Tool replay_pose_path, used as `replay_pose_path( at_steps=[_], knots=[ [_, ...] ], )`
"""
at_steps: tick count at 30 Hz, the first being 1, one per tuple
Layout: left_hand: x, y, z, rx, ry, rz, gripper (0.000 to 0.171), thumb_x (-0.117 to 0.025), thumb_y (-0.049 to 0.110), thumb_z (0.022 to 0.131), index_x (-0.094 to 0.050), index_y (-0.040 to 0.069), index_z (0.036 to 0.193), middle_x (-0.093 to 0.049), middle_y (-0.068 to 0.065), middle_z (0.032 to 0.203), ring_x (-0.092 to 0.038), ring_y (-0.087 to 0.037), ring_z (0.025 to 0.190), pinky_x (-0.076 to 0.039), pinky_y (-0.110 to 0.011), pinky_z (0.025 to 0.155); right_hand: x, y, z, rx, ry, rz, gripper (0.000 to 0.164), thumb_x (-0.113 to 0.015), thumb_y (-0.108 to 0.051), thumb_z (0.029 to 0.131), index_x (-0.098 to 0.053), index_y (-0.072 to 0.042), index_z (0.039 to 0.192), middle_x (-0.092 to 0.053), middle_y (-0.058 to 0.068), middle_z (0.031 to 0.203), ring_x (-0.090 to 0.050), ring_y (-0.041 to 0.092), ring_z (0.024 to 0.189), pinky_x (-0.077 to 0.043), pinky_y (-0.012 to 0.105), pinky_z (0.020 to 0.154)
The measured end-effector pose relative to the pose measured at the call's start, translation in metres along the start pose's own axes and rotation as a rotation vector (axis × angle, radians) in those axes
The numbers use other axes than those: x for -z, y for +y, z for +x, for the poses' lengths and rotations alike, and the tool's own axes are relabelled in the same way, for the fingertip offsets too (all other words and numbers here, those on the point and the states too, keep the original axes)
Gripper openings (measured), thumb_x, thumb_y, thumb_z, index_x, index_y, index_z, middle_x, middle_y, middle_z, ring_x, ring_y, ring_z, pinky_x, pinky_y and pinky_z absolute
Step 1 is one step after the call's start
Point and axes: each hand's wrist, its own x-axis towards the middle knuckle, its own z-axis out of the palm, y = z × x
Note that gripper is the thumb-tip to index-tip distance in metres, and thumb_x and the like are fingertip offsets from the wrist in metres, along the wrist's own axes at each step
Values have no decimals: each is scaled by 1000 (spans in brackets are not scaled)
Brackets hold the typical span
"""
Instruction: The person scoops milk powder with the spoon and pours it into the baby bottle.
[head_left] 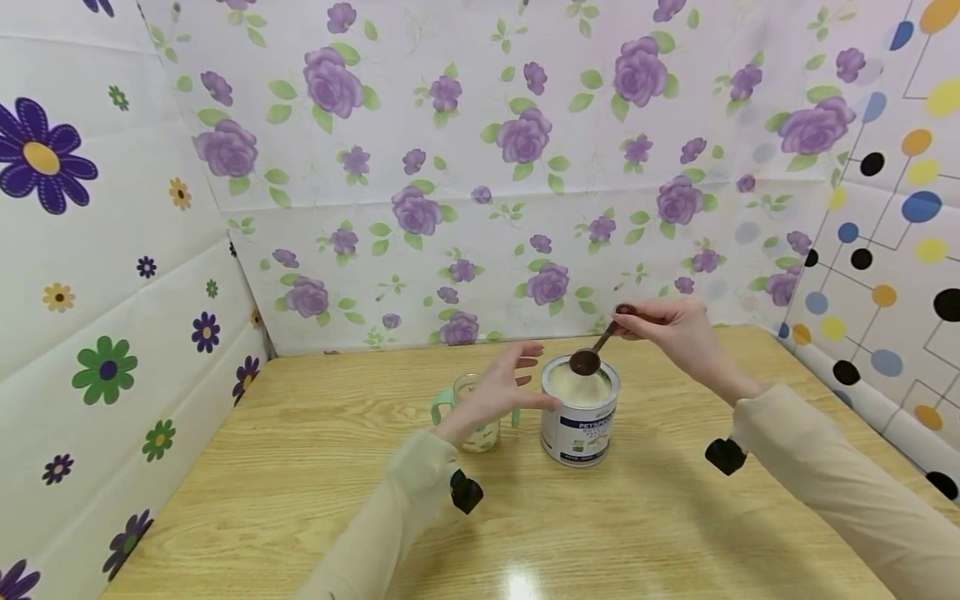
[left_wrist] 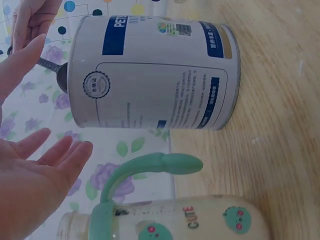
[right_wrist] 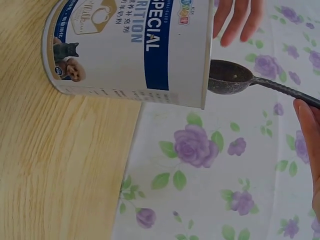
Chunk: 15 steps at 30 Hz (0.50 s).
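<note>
A white and blue can (head_left: 558,433) of pale powder (head_left: 570,385) stands without a lid on the table. My right hand (head_left: 678,333) pinches the handle of a dark brown scoop (head_left: 585,362), whose bowl is at the can's mouth. In the right wrist view the scoop (right_wrist: 232,77) is level with the rim and its bowl looks empty, apart from powder dusting the outside. My left hand (head_left: 495,392) is at the can's left side with fingers spread, holding nothing. Partly behind that hand stands a bottle (left_wrist: 195,222) with green handles and no cap.
Light wood-grain table (head_left: 315,467) lies under everything. A floral sheet (head_left: 480,208) hangs along its back edge, with patterned sheets on the left and right. A black wrist camera (head_left: 466,492) sits on the left cuff, and another (head_left: 725,457) on the right.
</note>
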Motion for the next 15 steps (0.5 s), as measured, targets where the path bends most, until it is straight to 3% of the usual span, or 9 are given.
replay_pose_path(
  at_steps=[4,10,15],
  knots=[
    [-8,-16,8,36,17,26,78,-65,31,47,-23,16,111,-28,2,108,-29,-12,95,-29,-26,73,-4,0,-2,0,-7,-47,19,-48,-1,68,-54,1,87,-51,18,76,-49,27,64,-39,29,54],
    [-23,-59,25,70,30,77,88,-64,40,41,-18,19,113,-25,3,108,-28,-28,95,-29,-33,72,-6,4,-2,-12,-30,-101,20,-50,-6,68,-55,-5,87,-53,13,75,-50,23,63,-40,26,53],
    [-28,-54,23,94,60,90,87,-64,42,40,-21,19,112,-27,5,106,-31,-20,93,-30,-33,70,-3,15,0,-7,-43,-172,20,-51,-9,68,-56,-10,86,-54,8,74,-51,17,62,-39,24,54]
  ],
)
